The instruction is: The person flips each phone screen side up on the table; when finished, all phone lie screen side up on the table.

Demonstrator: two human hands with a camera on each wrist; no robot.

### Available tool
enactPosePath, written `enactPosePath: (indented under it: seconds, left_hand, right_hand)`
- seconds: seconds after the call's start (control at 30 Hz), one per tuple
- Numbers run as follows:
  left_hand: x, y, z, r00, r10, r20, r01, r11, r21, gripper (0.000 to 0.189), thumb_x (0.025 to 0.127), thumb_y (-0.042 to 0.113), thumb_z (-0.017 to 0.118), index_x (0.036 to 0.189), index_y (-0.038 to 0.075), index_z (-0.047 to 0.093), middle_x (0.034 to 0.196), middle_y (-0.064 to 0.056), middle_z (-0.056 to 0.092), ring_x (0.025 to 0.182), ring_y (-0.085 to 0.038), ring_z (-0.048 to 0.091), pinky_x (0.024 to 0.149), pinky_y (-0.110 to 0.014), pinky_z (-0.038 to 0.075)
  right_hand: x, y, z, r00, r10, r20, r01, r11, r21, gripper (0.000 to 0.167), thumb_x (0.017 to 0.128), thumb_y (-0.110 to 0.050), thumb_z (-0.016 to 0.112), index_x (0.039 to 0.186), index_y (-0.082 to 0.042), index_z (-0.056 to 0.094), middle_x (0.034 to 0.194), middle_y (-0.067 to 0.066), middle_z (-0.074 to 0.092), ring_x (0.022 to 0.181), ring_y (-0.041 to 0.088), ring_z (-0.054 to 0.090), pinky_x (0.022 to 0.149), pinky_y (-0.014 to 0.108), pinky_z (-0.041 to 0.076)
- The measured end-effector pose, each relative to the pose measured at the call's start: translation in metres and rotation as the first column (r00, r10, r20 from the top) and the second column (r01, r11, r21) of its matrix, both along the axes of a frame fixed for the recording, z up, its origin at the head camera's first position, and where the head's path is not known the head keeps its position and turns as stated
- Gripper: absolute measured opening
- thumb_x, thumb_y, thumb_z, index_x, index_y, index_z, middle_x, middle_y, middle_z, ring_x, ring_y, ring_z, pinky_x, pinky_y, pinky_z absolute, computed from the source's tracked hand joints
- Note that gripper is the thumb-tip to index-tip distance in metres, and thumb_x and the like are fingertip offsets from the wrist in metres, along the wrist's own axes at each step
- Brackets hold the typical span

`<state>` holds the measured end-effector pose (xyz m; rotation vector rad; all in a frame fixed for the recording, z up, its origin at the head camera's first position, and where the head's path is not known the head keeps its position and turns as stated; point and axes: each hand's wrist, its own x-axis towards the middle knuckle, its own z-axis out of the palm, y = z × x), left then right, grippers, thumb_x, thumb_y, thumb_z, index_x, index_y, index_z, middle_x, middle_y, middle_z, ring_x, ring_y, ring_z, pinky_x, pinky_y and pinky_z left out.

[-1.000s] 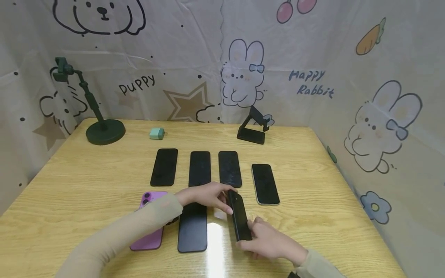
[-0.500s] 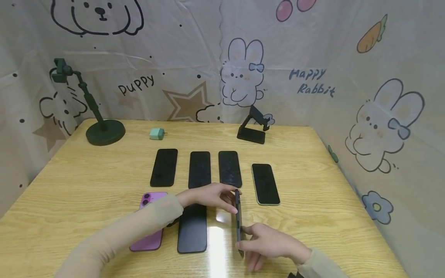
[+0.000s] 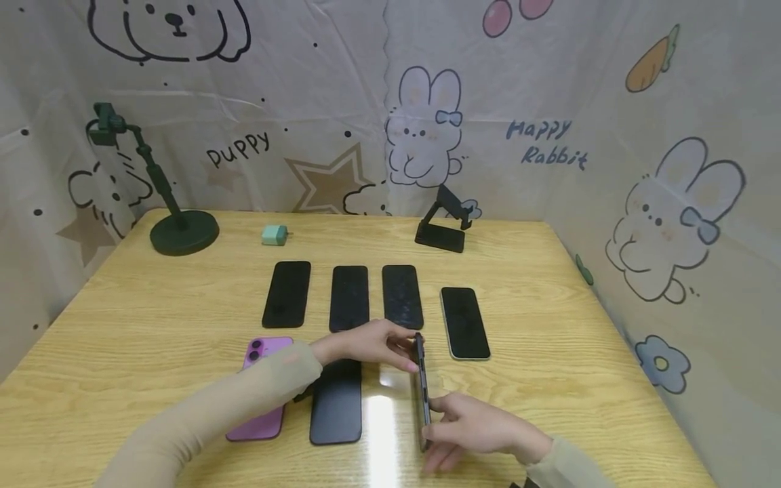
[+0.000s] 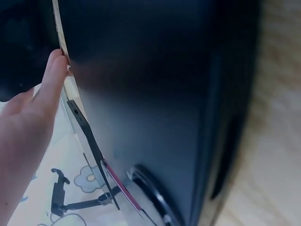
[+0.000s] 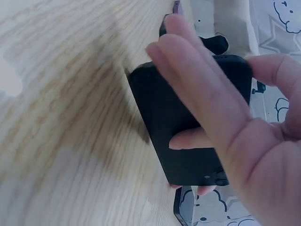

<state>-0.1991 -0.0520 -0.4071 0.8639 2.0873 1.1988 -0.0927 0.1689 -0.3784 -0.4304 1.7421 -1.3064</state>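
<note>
- The person's left hand (image 3: 372,342) has the far end of a black phone (image 3: 424,390) between thumb and forefinger, the remaining fingers bent in
- The right hand (image 3: 472,425) pinches the near end, thumb against it, other fingers stretched straighter
- That phone stands on its long edge between both hands; I can't tell whether it touches the table (image 3: 537,291)
- Just past the left fingertips lies a dark phone (image 3: 403,296); beyond the right hand, a white-edged phone (image 3: 466,323)
- A slate phone (image 3: 337,410) lies nearer me than the left wrist, a purple phone (image 3: 262,425) partly under that sleeve (image 3: 244,393)
- Well beyond both hands sits a black stand (image 3: 441,237)
</note>
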Motion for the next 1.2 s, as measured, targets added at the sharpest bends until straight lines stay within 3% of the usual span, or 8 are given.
enactPosePath:
  seconds: [0.2, 0.37, 0.53, 0.67, 0.8, 1.0, 1.2]
  left_hand:
    - [-0.001, 0.002, -0.004, 0.997, 0.033, -0.070, -0.035, 0.999, -0.026, 0.069, 0.079, 0.014, 0.079, 0.139, 0.002, 0.048, 0.123, -0.020, 0.063, 0.097, -0.018, 0.068, 0.082, -0.022, 0.054]
    - [-0.002, 0.002, -0.006, 0.986, 0.034, -0.165, -0.047, 0.996, -0.075, 0.074, 0.073, 0.011, 0.083, 0.138, 0.000, 0.049, 0.108, -0.016, 0.067, 0.077, -0.009, 0.066, 0.072, -0.019, 0.052]
    - [-0.004, 0.002, -0.006, 0.961, 0.015, -0.275, -0.046, 0.993, -0.110, 0.049, 0.072, 0.016, 0.084, 0.113, -0.002, 0.065, 0.090, -0.008, 0.068, 0.069, -0.005, 0.062, 0.067, -0.018, 0.050]
    - [-0.006, -0.001, -0.005, 0.956, 0.027, -0.292, -0.068, 0.989, -0.130, 0.038, 0.071, 0.020, 0.085, 0.101, 0.003, 0.067, 0.087, -0.003, 0.067, 0.072, -0.003, 0.057, 0.068, -0.017, 0.049]
    - [-0.006, -0.005, -0.004, 0.957, 0.042, -0.286, -0.085, 0.986, -0.141, 0.040, 0.070, 0.022, 0.086, 0.101, 0.005, 0.068, 0.089, -0.002, 0.066, 0.075, -0.004, 0.056, 0.070, -0.018, 0.048]
    - [-0.006, -0.008, -0.004, 0.967, 0.082, -0.242, -0.128, 0.975, -0.181, 0.038, 0.069, 0.021, 0.087, 0.097, 0.007, 0.066, 0.083, 0.002, 0.061, 0.074, -0.008, 0.053, 0.067, -0.020, 0.046]
    - [-0.005, -0.008, -0.003, 0.956, 0.088, -0.279, -0.149, 0.967, -0.206, 0.038, 0.069, 0.023, 0.087, 0.097, 0.005, 0.067, 0.082, 0.001, 0.061, 0.072, -0.008, 0.051, 0.066, -0.020, 0.045]
  right_hand:
    - [-0.001, 0.005, 0.003, 1.000, 0.027, -0.002, -0.027, 0.997, -0.067, 0.031, 0.094, -0.003, 0.047, 0.119, 0.016, 0.047, 0.091, 0.033, 0.067, 0.087, 0.053, 0.064, 0.072, 0.040, 0.058]
    - [0.000, 0.008, 0.005, 1.000, 0.018, -0.011, -0.019, 0.998, -0.057, 0.045, 0.094, -0.001, 0.048, 0.129, 0.023, 0.035, 0.088, 0.032, 0.068, 0.086, 0.051, 0.065, 0.072, 0.038, 0.058]
    - [0.001, 0.009, 0.008, 1.000, 0.021, -0.005, -0.021, 0.998, -0.054, 0.061, 0.093, -0.002, 0.050, 0.134, 0.029, 0.017, 0.087, 0.032, 0.068, 0.085, 0.052, 0.064, 0.072, 0.038, 0.058]
    - [0.000, 0.012, 0.007, 0.999, 0.017, -0.032, -0.018, 0.999, -0.030, 0.043, 0.093, -0.002, 0.052, 0.120, 0.026, 0.035, 0.085, 0.031, 0.068, 0.082, 0.051, 0.065, 0.069, 0.036, 0.058]
    - [-0.001, 0.013, 0.001, 0.998, -0.003, -0.070, 0.002, 1.000, -0.011, 0.016, 0.091, 0.000, 0.055, 0.100, 0.007, 0.044, 0.081, 0.028, 0.069, 0.077, 0.050, 0.066, 0.065, 0.037, 0.058]
    - [-0.002, 0.009, -0.008, 0.992, -0.080, -0.100, 0.086, 0.994, 0.061, 0.017, 0.086, 0.006, 0.059, 0.098, 0.007, 0.047, 0.074, 0.024, 0.068, 0.067, 0.037, 0.070, 0.060, 0.035, 0.058]
    - [0.000, 0.004, -0.014, 0.978, -0.163, -0.130, 0.177, 0.978, 0.108, 0.025, 0.080, 0.012, 0.062, 0.099, 0.007, 0.045, 0.069, 0.019, 0.067, 0.062, 0.025, 0.069, 0.058, 0.032, 0.057]
